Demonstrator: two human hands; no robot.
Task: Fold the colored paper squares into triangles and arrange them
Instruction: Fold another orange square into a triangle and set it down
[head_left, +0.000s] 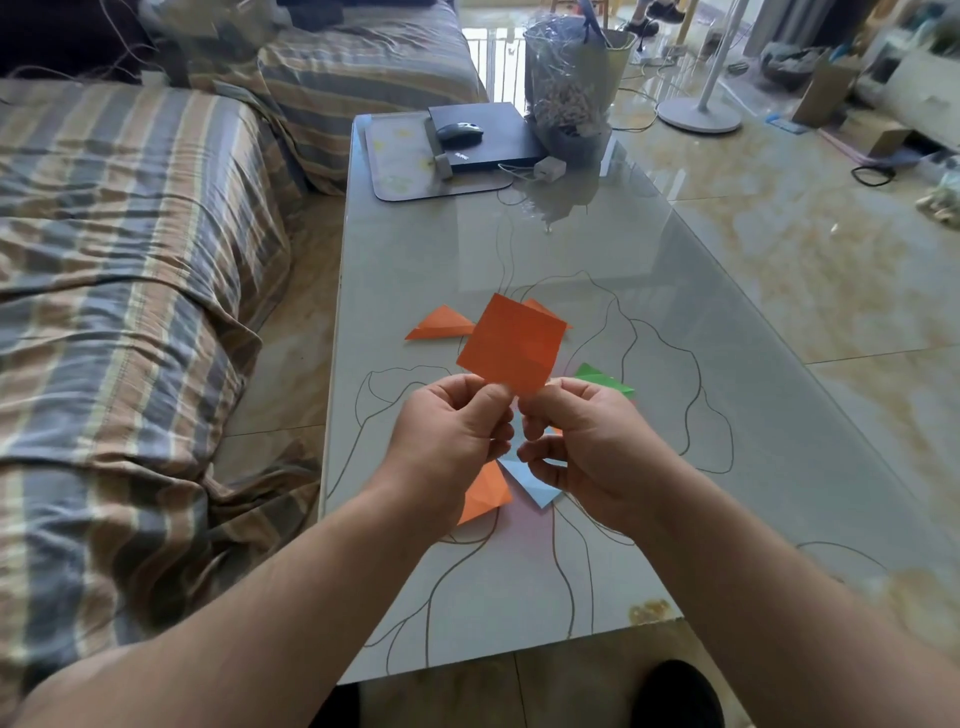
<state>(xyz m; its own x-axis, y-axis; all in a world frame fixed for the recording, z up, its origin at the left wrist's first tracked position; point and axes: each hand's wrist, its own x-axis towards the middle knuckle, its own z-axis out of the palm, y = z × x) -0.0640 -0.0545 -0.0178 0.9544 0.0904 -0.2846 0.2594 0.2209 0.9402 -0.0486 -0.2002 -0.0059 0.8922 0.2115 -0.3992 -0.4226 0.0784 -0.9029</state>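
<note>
I hold a flat orange paper square (511, 344) upright above the glass table (597, 291). My left hand (449, 441) pinches its lower edge and my right hand (582, 447) pinches the lower corner beside it. Folded triangles lie on the table: an orange one (441, 323) at the left, another orange one (545, 309) partly hidden behind the square, a green one (605, 379) at the right, an orange one (485, 491) and a light blue one (535, 483) under my hands. A pale pink sheet (524, 525) lies flat beneath them.
At the far end of the table sit a tray (395, 171), a black laptop (493, 140) with a mouse (460, 132), a white charger (549, 167) and a wrapped bouquet (569, 88). A striped sofa (130, 260) runs along the left. A fan base (698, 117) stands on the floor.
</note>
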